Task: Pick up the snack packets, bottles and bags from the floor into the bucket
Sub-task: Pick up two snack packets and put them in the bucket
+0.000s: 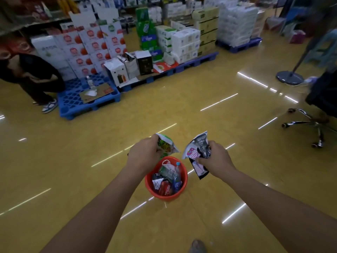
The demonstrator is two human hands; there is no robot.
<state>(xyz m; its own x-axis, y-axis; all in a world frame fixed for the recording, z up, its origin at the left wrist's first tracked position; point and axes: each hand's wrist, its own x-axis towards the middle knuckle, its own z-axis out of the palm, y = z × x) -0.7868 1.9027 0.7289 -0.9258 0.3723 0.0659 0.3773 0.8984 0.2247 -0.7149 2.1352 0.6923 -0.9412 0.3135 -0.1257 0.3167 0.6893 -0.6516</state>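
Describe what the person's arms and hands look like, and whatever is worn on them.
The left hand and right hand are bare: no gloves or rings show. The left forearm and right forearm are uncovered down to the picture's lower edge, so no sleeve is in view. Neither wrist carries a watch or band.

Dim, soft-focus view; ceiling-light streaks on glossy floor (200,99), edges warped.

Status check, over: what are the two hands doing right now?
Left hand grips green packet. Right hand grips dark packets. Red bucket just below, partly filled. Nothing in the way.
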